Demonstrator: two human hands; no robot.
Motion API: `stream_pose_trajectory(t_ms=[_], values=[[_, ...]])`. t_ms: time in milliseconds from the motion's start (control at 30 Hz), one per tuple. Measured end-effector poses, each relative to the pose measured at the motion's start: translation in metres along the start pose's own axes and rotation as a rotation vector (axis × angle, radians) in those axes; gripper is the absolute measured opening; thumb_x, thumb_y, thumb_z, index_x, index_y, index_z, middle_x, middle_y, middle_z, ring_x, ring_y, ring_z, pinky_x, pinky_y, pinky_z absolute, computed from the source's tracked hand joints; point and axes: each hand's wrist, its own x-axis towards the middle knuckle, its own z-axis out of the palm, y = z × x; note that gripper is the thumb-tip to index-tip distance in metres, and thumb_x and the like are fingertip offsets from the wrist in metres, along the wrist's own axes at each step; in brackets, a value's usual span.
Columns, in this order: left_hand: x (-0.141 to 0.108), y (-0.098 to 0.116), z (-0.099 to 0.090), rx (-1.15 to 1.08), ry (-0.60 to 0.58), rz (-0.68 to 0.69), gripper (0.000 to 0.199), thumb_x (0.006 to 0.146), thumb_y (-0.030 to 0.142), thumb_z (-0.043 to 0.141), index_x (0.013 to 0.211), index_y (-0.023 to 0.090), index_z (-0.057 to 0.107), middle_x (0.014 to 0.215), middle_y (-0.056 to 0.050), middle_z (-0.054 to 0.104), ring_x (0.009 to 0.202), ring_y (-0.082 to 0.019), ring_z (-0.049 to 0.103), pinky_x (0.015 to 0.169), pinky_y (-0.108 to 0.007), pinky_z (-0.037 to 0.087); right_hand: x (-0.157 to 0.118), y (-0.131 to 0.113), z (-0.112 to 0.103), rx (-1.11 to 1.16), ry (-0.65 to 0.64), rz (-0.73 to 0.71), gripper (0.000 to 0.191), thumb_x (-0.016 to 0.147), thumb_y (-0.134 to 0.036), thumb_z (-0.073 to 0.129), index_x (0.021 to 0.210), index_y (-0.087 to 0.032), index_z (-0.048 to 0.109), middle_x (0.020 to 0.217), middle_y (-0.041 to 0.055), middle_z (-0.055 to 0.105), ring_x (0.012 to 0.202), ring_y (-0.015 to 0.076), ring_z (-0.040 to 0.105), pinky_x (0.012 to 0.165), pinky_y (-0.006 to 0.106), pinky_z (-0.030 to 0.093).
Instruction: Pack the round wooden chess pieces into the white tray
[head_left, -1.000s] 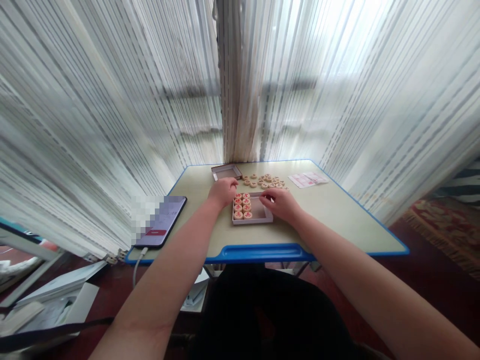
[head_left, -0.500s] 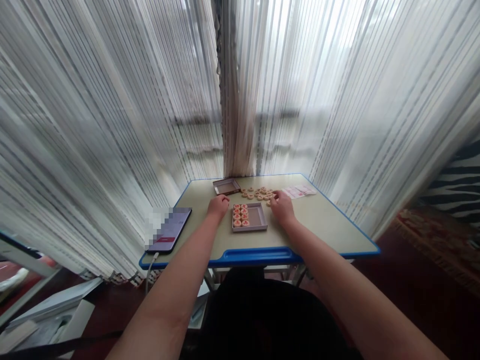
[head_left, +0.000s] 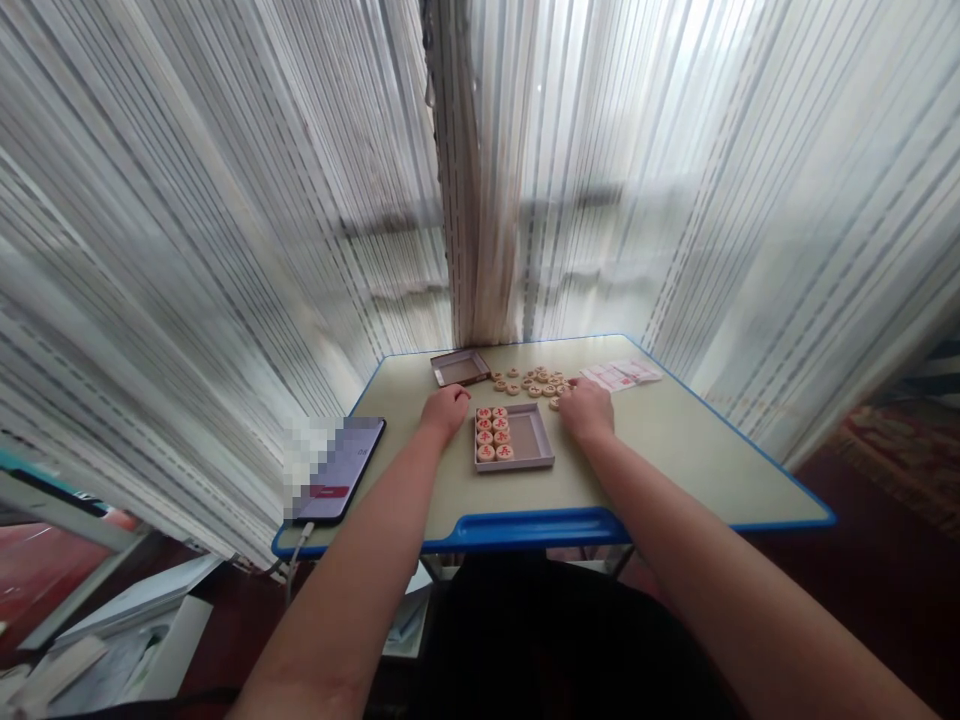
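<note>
An open shallow box (head_left: 546, 463) sits in front of me on the table. Two columns of round Chinese chess pieces (head_left: 502, 437) with red characters fill its left side, and its right side shows bare bottom. My left hand (head_left: 445, 411) is just left of the box, its fingers curled in and nothing showing in them. My right hand (head_left: 588, 408) is bent down at the near right edge of a scatter of loose chess pieces (head_left: 535, 390). Its fingertips are close to a single piece (head_left: 555, 404); whether they grip one is hidden.
The box lid (head_left: 460, 369) lies behind my left hand. A pink and white printed sheet (head_left: 621, 375) is at the back right. On the left edge is a tablet (head_left: 349, 470) with a white cable (head_left: 302, 540). The blue-rimmed table (head_left: 675, 460) stands against curtains (head_left: 495, 250).
The camera view has shifted, so the table appears slightly larger and farther right. Both hands stay about where they were beside the box and the loose pieces. The pieces in the box look the same.
</note>
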Motion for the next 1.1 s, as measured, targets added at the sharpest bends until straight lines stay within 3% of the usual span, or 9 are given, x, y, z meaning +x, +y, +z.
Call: stream_pose_trajectory(t_ms=[233, 400, 600, 767, 867, 967, 1100], values=[[-0.005, 0.001, 0.0, 0.031, 0.0, 0.138, 0.031, 0.079, 0.016, 0.041, 0.092, 0.015, 0.07, 0.095, -0.008, 0.07, 0.089, -0.018, 0.062, 0.084, -0.03, 0.047, 0.0, 0.001, -0.002, -0.039, -0.042, -0.038, 0.038, 0.079, -0.023, 0.043, 0.109, -0.018, 0.066, 0.118, 0.0131, 0.06, 0.107, 0.0294, 0.05, 0.085, 0.039, 0.039], [0.004, 0.003, 0.01, -0.178, 0.025, 0.294, 0.037, 0.086, 0.025, 0.039, 0.111, 0.014, 0.064, 0.115, -0.009, 0.064, 0.108, -0.017, 0.056, 0.098, -0.029, 0.04, -0.002, -0.002, -0.002, -0.089, -0.045, -0.032, 0.039, 0.081, -0.025, 0.041, 0.111, -0.021, 0.066, 0.119, 0.0114, 0.059, 0.108, 0.0279, 0.05, 0.086, 0.038, 0.04], [0.022, 0.013, 0.018, -0.301, -0.157, 0.17, 0.055, 0.09, 0.045, 0.027, 0.112, 0.012, 0.064, 0.119, -0.01, 0.063, 0.114, -0.021, 0.055, 0.101, -0.033, 0.037, -0.002, -0.004, -0.005, -0.096, -0.056, -0.023, 0.039, 0.083, -0.027, 0.038, 0.111, -0.021, 0.065, 0.119, 0.0114, 0.058, 0.109, 0.0286, 0.049, 0.087, 0.04, 0.039], [0.037, 0.024, 0.018, -0.232, -0.28, 0.228, 0.065, 0.09, 0.051, 0.02, 0.1, 0.011, 0.07, 0.114, -0.012, 0.065, 0.111, -0.022, 0.056, 0.1, -0.033, 0.037, -0.006, -0.007, -0.003, -0.133, -0.057, -0.028, 0.038, 0.085, -0.029, 0.036, 0.112, -0.021, 0.062, 0.118, 0.0126, 0.057, 0.109, 0.0295, 0.048, 0.088, 0.041, 0.038], [0.043, 0.028, 0.019, -0.208, -0.293, 0.249, 0.07, 0.087, 0.06, 0.02, 0.103, 0.012, 0.068, 0.12, -0.012, 0.062, 0.109, -0.024, 0.057, 0.097, -0.035, 0.04, -0.008, -0.009, 0.0, -0.22, -0.049, -0.092, 0.038, 0.087, -0.035, 0.035, 0.115, -0.022, 0.059, 0.118, 0.0129, 0.056, 0.11, 0.0309, 0.046, 0.091, 0.043, 0.034], [0.046, 0.027, 0.017, -0.224, -0.385, 0.31, 0.073, 0.084, 0.065, 0.02, 0.097, 0.015, 0.071, 0.125, -0.009, 0.059, 0.118, -0.023, 0.051, 0.104, -0.032, 0.033, -0.005, -0.007, 0.001, -0.307, -0.084, -0.162, 0.037, 0.089, -0.038, 0.034, 0.113, -0.023, 0.058, 0.115, 0.0134, 0.056, 0.107, 0.0311, 0.046, 0.088, 0.044, 0.034], [0.045, 0.022, 0.01, -0.298, -0.466, 0.239, 0.078, 0.082, 0.069, 0.016, 0.095, 0.015, 0.072, 0.126, -0.009, 0.058, 0.121, -0.024, 0.049, 0.107, -0.034, 0.028, 0.005, -0.001, 0.0, -0.361, -0.062, -0.312, 0.037, 0.088, -0.041, 0.037, 0.109, -0.02, 0.059, 0.109, 0.015, 0.056, 0.102, 0.0303, 0.047, 0.082, 0.041, 0.037]])
